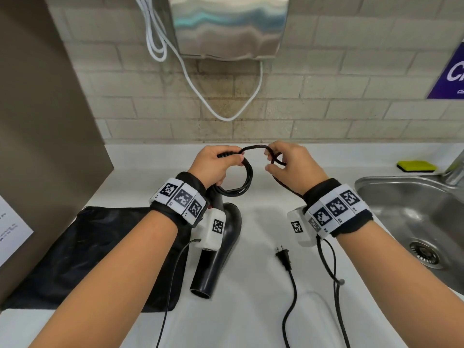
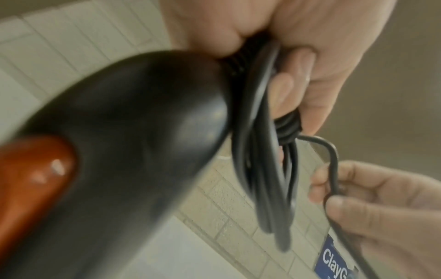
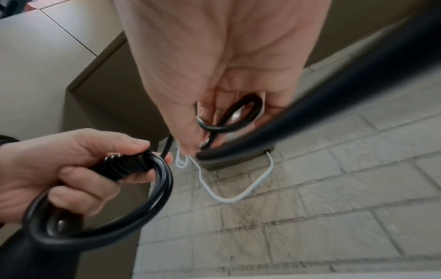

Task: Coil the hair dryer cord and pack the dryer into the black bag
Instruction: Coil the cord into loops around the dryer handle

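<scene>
Cord (image 1: 247,180) from a black hair dryer (image 1: 221,244) hangs in several round loops from the left hand (image 1: 216,164), whose fingers curl tight around the ribbed collar where cable meets handle. Beside it, the right hand (image 1: 288,167) pinches the next length of cable between thumb and fingertips, a short arch of it bridging the two hands above the white counter (image 1: 251,310).

The dryer is glossy black with a red switch (image 2: 35,175) on its handle; it hangs below the left hand, nozzle toward the near counter edge. The uncoiled cable trails under the right wrist and along the counter, ending in a two-pin plug (image 1: 283,254) lying just right of the dryer.

Left of the dryer, the black bag (image 1: 95,257) lies flat on the counter, partly under the left forearm. A broad stretch of bare counter lies between the dryer and the steel sink (image 1: 401,209) well to its right, where a yellow sponge (image 1: 416,166) sits on the rim. Beyond the dryer, a metal hand dryer (image 1: 228,26) with a white cable (image 1: 226,116) hangs on the tiled wall.
</scene>
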Tool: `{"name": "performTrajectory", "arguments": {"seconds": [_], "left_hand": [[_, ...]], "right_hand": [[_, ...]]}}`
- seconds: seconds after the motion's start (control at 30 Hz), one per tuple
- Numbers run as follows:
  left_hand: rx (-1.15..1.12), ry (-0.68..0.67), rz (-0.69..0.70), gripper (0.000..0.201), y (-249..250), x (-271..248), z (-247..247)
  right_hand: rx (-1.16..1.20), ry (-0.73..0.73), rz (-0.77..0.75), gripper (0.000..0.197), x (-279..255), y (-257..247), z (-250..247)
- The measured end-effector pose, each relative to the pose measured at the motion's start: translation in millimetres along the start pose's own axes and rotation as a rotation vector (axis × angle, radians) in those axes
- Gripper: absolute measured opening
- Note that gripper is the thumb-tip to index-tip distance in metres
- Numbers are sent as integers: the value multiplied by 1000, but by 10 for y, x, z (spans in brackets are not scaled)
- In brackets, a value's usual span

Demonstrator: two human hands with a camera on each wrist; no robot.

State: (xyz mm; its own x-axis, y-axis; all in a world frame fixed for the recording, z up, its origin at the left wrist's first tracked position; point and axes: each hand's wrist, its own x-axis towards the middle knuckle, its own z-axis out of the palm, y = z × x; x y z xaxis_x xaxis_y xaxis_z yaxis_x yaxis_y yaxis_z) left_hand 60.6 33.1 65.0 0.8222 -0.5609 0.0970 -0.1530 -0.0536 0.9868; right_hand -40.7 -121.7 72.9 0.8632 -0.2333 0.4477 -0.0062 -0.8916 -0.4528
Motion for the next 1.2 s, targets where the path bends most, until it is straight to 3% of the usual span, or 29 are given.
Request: {"name": "performTrajectory", "arguments": {"seconds": [0.13,0.2,0.3,0.4,0.5,0.7,0.83,1.03,1.2], "left_hand": [[-42,59,-10,8,-8,2,18],[-50,91,-11,8,-3,1,35],[-52,103,-11,9,3,-4,64],[-30,32,-25,9,18,-42,58],[44,-126,-20,11,47,-100,65],[88,-304,20,15,119,-161,191],[40,-340,11,17,104,-173,263],[-47,-361,-7,19,100,-181,259],[-26,-252,-15,18,110,-186,275]], "right_hand": [[92,-1,191,69,-89,61,75],[164,-39,316,80,-111,51,104],[375,-148,480,47,-91,42,123],[524,-44,511,18,-26,14,98],[577,114,457,14,80,-36,31],[760,128,348,20,179,-237,1],[711,156,323,20,215,-263,34],[875,144,428,10,175,-334,116],[873,271,501,17,247,-339,225]]}}
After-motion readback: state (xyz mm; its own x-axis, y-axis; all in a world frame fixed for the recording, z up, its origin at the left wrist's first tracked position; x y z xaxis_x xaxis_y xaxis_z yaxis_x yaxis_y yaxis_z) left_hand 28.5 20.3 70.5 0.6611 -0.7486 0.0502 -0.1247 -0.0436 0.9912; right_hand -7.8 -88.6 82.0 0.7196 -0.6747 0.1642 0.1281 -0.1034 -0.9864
